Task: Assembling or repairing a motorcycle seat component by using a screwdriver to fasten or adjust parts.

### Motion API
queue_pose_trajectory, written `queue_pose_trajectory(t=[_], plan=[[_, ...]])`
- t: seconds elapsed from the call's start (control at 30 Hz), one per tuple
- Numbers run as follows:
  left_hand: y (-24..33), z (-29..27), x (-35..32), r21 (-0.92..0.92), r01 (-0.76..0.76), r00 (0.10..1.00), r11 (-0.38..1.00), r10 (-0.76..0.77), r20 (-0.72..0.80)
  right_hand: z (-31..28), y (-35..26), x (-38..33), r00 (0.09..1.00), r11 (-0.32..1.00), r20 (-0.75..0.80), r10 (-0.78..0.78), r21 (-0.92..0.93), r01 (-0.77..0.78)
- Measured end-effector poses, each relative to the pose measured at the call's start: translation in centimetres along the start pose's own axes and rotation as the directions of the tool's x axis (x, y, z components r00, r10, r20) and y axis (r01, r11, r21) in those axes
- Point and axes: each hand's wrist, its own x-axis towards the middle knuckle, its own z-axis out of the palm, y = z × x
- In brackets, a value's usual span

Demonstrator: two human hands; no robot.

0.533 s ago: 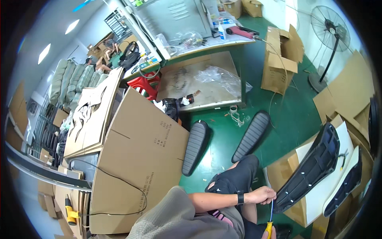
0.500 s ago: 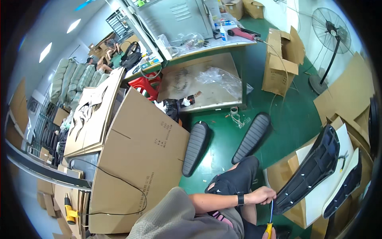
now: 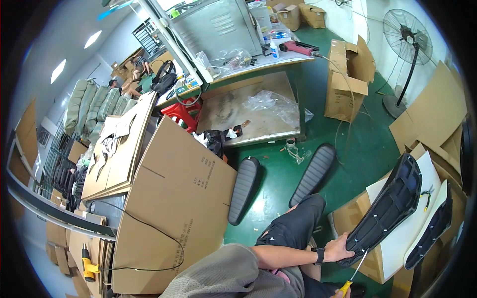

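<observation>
The green floor point(image 3: 367, 149) fills the middle of the frame, and the big flattened cardboard sheet point(image 3: 174, 218) leans at lower left, well apart from my work; the steel counter point(image 3: 253, 107) sits up at top centre with a plastic bag on its lower shelf; two padded black seats point(image 3: 244, 188) lie on the floor at centre, near my knee but not touching what I hold; the thing I am on, the black seat base point(image 3: 392, 203), lies upside down at right of frame, tilted across a white sheet point(image 3: 412, 233) on a cardboard box point(image 3: 355, 223), its narrow end pointing down toward me

My left hand point(image 3: 339, 250) is closed around that narrow lower end, fingers wrapped over the rim, watch on the wrist; my right hand point(image 3: 340, 294) is barely in view at the bottom edge, gripping the yellow-handled screwdriver point(image 3: 354, 275), whose thin shaft rises toward the base's lower edge; whether the tip is touching I cannot tell

To do this well I judge I should keep the left hand pinning the base hard against the box so it cannot slide on the white sheet; hold the shaft in line with the fastener, not slanted, so the tip does not skate off into the cover; push gently, and keep my left fingers clear of the tip's path
</observation>
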Motion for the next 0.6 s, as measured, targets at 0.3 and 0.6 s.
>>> queue_pose_trajectory(t=[0.3, 0.6], plan=[[0.8, -2.9, 0.8, -0.215, -0.162, 0.983, 0.963, 0.177, 0.054, -1.1, 2.0, -0.5, 0.996, 0.996, -0.006, 0.089, 0.032, -0.088], [-4.0, -0.4, 4.3, -0.574, 0.266, 0.916, 0.774, -0.018, 0.4, -5.0, -2.9, -2.5, 0.999, 0.922, 0.011, -0.047, -0.383, 0.048]])
